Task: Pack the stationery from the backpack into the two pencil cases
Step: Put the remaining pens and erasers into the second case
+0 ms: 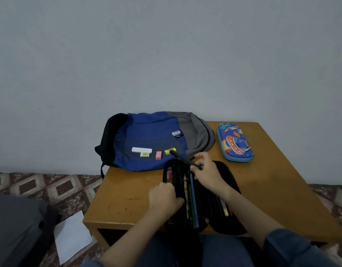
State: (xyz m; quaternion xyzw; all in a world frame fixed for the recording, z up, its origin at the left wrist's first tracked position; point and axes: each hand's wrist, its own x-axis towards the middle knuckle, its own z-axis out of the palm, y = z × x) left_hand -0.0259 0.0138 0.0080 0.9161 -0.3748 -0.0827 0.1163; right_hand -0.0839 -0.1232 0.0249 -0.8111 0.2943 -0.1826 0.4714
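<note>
The left hand (163, 199) is being held over the left half of the open black pencil case (226, 169), knuckles up and fingers curled down round its inner edge, so that the soft fabric flap is being gripped. The right hand (206, 171) is being reached across the far end of the same case, wrist bent inward, and a slim black pen (182, 158) is being pinched between the thumb and fingertips, its barrel being pointed away toward the backpack (147, 135). Both forearms are being extended from blue denim sleeves (293, 247). The case is being kept spread flat at the near edge of the smooth, scuffed wooden table (118, 199), and thin patterned pencils (192, 199) are being held in a row along its middle. The backpack, of blue, grey and black cloth, is lying slack at the far left of the table, and small blocks are being carried on its front: a long white eraser (141, 150), a yellow-green eraser (144, 154) touching it, a pink eraser (158, 155), a yellow eraser (169, 151) and a white sharpener (176, 133) farther back. A hard-shelled, rounded blue pencil case (234, 142) with a raised spaceship design is lying zipped at the far right, well apart from the hands. A white sheet of paper (72, 237) is lying on the diamond-patterned floor (50, 187) to the left.
</note>
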